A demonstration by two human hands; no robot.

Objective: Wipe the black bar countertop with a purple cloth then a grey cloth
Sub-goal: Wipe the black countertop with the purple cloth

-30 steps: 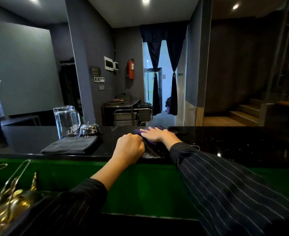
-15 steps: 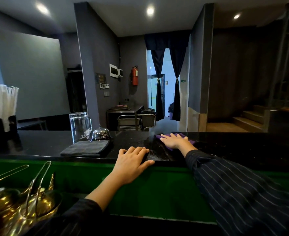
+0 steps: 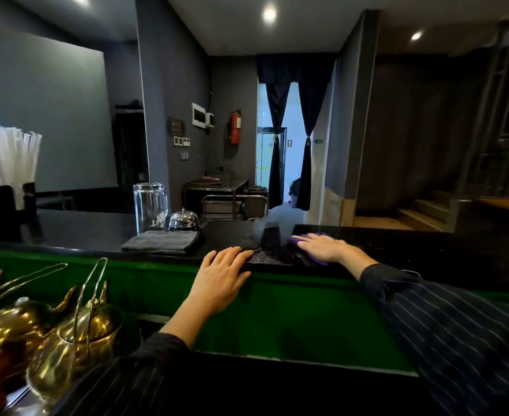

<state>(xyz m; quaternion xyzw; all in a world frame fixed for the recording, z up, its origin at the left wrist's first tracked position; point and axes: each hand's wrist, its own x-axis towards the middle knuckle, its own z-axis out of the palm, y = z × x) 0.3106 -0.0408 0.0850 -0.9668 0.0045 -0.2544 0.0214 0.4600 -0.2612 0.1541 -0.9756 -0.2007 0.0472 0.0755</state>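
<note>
The black bar countertop (image 3: 427,250) runs across the middle of the view above a green front panel. My right hand (image 3: 325,247) lies flat with straight fingers on the purple cloth (image 3: 315,259), pressing it onto the counter; most of the cloth is hidden under the hand. My left hand (image 3: 221,273) rests on the counter's near edge, its fingers laid straight over the top. A folded grey cloth (image 3: 161,242) lies on the counter to the left of both hands, apart from them. The surface between the hands looks wet.
An upturned glass mug (image 3: 150,207) and a chrome call bell (image 3: 183,220) stand just behind the grey cloth. White straws (image 3: 10,157) stand at the far left. Brass teapots (image 3: 43,328) sit below the counter at lower left. Steps rise at the far right.
My left hand has uncurled from a fist to flat fingers on the counter edge. My right hand has slid the purple cloth to the right along the counter.
</note>
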